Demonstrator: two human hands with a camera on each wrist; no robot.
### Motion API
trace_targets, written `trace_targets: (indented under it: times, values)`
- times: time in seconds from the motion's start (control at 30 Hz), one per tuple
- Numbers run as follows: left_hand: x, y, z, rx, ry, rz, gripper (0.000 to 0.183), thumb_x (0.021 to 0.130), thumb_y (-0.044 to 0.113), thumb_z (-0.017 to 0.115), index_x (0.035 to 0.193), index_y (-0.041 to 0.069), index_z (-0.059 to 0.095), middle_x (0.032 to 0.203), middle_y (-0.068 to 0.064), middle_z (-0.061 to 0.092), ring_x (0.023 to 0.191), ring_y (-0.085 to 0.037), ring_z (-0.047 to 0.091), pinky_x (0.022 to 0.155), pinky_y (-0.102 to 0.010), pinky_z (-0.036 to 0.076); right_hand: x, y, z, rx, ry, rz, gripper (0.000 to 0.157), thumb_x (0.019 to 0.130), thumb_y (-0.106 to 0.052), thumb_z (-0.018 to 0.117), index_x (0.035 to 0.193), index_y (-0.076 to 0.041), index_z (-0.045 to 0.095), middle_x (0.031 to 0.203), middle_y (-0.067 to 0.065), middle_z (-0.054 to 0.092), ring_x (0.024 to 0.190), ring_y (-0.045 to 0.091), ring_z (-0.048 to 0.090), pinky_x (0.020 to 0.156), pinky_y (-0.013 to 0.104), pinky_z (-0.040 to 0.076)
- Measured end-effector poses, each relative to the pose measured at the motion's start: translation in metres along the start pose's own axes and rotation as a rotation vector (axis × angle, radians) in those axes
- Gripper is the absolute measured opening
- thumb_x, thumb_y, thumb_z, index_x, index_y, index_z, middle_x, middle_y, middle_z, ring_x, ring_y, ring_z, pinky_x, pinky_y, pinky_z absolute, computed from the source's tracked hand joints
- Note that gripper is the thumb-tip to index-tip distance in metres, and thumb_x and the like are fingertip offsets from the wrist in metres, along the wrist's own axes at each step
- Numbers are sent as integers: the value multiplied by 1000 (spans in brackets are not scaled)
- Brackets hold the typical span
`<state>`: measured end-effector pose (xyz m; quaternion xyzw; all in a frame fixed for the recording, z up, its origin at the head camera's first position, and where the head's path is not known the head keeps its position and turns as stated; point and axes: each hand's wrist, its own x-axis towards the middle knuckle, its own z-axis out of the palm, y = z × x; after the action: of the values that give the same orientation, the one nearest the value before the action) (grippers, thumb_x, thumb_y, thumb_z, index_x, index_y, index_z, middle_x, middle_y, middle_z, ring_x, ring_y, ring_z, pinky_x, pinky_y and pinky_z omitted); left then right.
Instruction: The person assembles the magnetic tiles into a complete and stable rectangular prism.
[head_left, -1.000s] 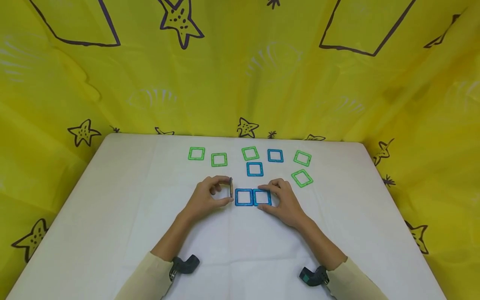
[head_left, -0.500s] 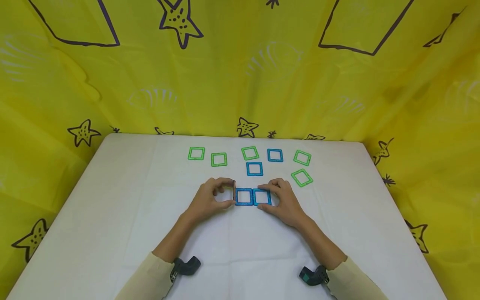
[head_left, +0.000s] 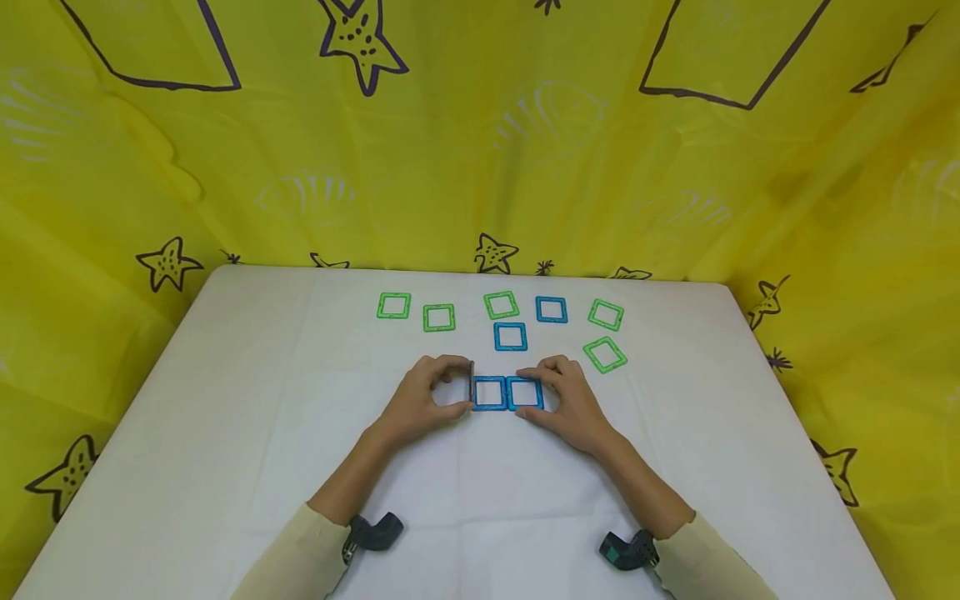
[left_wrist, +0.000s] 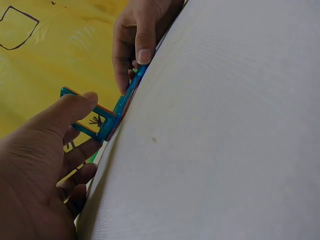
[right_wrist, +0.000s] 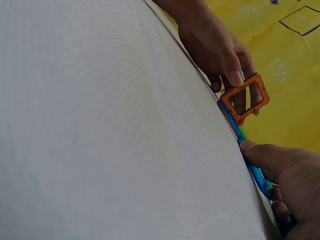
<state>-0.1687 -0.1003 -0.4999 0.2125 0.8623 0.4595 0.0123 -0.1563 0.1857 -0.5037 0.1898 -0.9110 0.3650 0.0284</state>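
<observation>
My left hand (head_left: 416,398) pinches a square magnetic tile (right_wrist: 263,90) between thumb and fingers, holding it on edge. One face of this tile is orange; its other side shows teal in the left wrist view. Its lower edge meets the left side of a flat blue magnetic tile (head_left: 490,407) on the table. A second flat blue tile (head_left: 511,393) lies side by side with the first, edges meeting. My right hand (head_left: 573,408) grips that second tile across its near and far edges, thumb on the near side.
Behind the hands, several loose square tiles lie flat: a blue one (head_left: 511,348), another blue one (head_left: 552,320) and green ones, such as the leftmost tile (head_left: 393,317). A white cloth covers the table (head_left: 225,400). A yellow patterned curtain (head_left: 450,167) hangs at its back edge.
My left hand has moved slightly right, bringing the upright tile from a small gap up against the left blue tile's edge. The right hand has stayed in place on its tile.
</observation>
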Motion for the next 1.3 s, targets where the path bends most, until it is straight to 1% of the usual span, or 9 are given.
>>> trace_targets:
  times: [0.17,0.27,0.47,0.67,0.83,0.9,1.0,1.17,1.3]
  values:
    - [0,-2,2,9,-6,16,61,84,23,89,141,19,67,117,3,67,104,-18,54,91,-40,50,-1,1,1,-6,17,-14,52,82,-25,92,131,-15,75,120,7,55,110,28,46,92,47,44]
    - [0,-4,4,4,-7,24,61,83,22,89,140,18,67,116,2,66,104,-18,54,93,-40,51,-2,2,2,-7,23,-18,52,82,-25,92,130,-15,75,119,7,56,110,28,46,91,47,44]
    - [0,-4,7,4,1,23,67,78,19,94,140,16,67,117,2,67,105,-17,55,95,-39,51,-2,1,2,4,17,-5,51,83,-25,92,130,-16,75,119,7,55,110,28,45,92,47,43]
    - [0,-4,12,70,31,32,71,75,20,97,139,17,66,124,2,69,106,-18,54,93,-40,50,-3,-1,2,-4,8,-1,53,83,-24,92,132,-16,74,121,8,55,112,29,44,92,47,43]
    - [-1,-4,14,99,54,44,70,74,19,98,136,15,66,122,1,70,105,-20,55,92,-41,48,-3,-3,3,-37,-12,2,55,85,-28,90,136,-18,71,126,9,52,117,31,42,96,49,44]
    - [-1,-4,14,106,60,49,69,75,19,98,136,15,66,122,0,70,104,-21,55,91,-42,48,-2,-5,4,-53,-11,-6,55,86,-29,89,137,-20,71,125,8,52,116,30,42,96,49,43]
    - [-1,-5,13,119,64,49,69,75,19,97,136,16,66,122,0,70,104,-21,55,91,-42,48,0,-7,7,-61,12,-23,52,87,-32,88,135,-21,72,123,8,52,113,30,42,94,49,41]
    - [0,-5,12,127,62,35,69,75,20,97,136,16,66,120,0,69,104,-21,55,90,-42,47,4,-11,13,-71,62,-41,43,89,-33,86,130,-25,76,119,5,52,108,29,43,91,49,34]
    - [1,-4,11,128,54,36,68,75,20,97,136,15,66,119,-1,69,103,-21,55,90,-42,46,6,-14,16,-71,81,-51,36,90,-30,86,125,-26,79,117,4,52,107,28,43,88,47,32]
